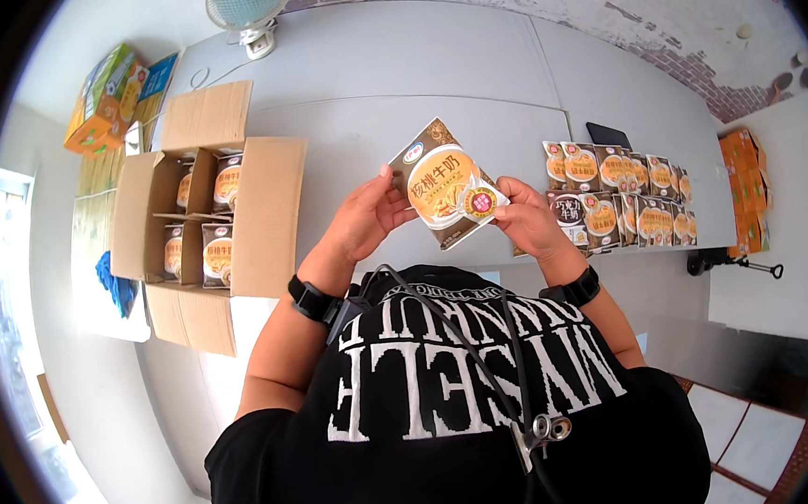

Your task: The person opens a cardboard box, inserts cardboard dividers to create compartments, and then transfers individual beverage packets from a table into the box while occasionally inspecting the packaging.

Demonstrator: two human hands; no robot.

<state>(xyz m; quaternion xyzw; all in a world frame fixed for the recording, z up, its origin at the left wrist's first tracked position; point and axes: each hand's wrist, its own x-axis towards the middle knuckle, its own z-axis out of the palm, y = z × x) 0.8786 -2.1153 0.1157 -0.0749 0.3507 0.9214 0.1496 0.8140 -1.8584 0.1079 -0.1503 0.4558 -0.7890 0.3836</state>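
A square brown packet (444, 185) with a bowl of yellow-orange food printed on it is tilted in front of my chest, above the table edge. My right hand (526, 215) pinches its right corner between thumb and fingers. At the packet's left edge, my left hand (370, 215) grips it with fingertips and thumb. To the left stands an opened cardboard box (271, 219), its flaps folded out and its inside split by dividers, with similar packets (219, 256) in the compartments. Rows of more packets (581, 167) stand on the table at right, one with a darker front (567, 212).
The grey table (390, 56) stretches ahead. Behind the packet rows lies a flat black device (608, 135). A fan (251, 10) stands at the far left, near a colourful carton (105, 102). Blue cloth (116, 284) sits beside the box. Orange cartons (745, 191) are stacked at right.
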